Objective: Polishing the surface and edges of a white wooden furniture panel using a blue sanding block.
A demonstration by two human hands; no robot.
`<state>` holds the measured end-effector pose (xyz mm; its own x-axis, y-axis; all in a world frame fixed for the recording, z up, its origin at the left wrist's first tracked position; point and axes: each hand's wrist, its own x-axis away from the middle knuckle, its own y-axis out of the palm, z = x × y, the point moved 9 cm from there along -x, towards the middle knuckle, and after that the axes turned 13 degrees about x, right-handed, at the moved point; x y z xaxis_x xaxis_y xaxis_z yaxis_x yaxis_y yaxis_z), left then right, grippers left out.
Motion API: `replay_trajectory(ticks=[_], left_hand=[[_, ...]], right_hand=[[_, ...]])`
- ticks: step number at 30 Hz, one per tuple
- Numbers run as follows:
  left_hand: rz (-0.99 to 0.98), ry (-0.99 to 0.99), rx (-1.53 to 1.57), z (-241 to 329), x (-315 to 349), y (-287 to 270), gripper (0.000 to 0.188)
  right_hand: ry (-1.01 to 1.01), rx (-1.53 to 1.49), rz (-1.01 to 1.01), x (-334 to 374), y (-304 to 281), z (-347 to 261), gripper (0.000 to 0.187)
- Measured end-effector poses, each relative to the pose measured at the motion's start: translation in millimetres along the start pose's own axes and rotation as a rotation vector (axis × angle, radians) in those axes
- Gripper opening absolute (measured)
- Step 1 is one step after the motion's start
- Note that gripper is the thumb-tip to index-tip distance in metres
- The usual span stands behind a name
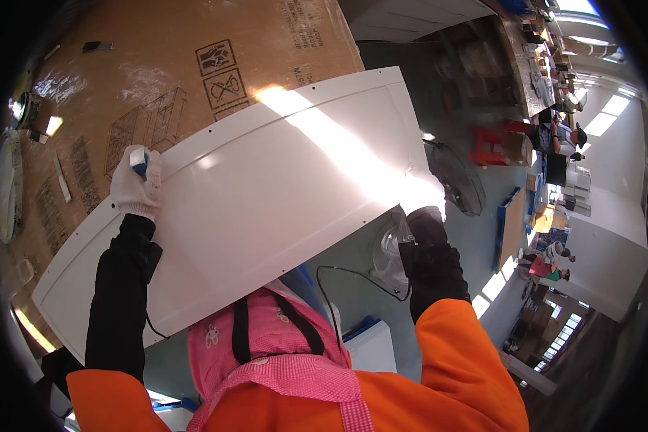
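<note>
Though blue-white object (139, 163) is clasped by left hand (135, 189), grip of right hand (423, 193) cannot be told; white panel (230, 209) could be tipped by overhang.

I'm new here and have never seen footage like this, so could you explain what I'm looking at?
There is no machine: these are a person's own two hands, in pale gloves. The single picture comes from a camera worn on the head, looking down; its wide fisheye lens bends straight edges. The pink apron at the bottom is the wearer's.

The left hand holds a small blue-and-white item over the edge of a large white panel. The right hand is at the panel's other end; glare hides its fingers.

The panel lies partly over shiny brown cardboard and reaches out above the floor. Also on the cardboard are a small dark object and a thin pale strip.
</note>
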<state>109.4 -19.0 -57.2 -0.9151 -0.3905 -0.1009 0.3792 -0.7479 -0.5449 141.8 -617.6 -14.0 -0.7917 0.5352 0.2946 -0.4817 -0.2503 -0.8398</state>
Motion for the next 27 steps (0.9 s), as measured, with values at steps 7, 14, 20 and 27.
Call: replay_trajectory(ticks=[7, 14, 20, 27], left_hand=[[0.012, -0.002, -0.004, 1.1, 1.4, -1.0, 0.037], [0.018, 0.0, 0.025, 6.1, -2.3, 1.2, 0.032], [0.033, 0.022, 0.019, 6.0, 0.0, 2.8, 0.028], [0.038, 0.02, 0.026, 8.1, 0.6, -1.6, 0.025]], right_hand=[[-0.066, -0.698, -0.222, 26.9, -2.8, 68.8, 0.039], [-0.403, 0.27, 0.575, 31.4, 21.0, -16.8, 0.038], [-0.089, 0.082, 0.26, -1.4, 11.0, -13.7, 0.033], [-0.471, 0.116, 0.864, -53.2, -71.8, -106.0, 0.03]])
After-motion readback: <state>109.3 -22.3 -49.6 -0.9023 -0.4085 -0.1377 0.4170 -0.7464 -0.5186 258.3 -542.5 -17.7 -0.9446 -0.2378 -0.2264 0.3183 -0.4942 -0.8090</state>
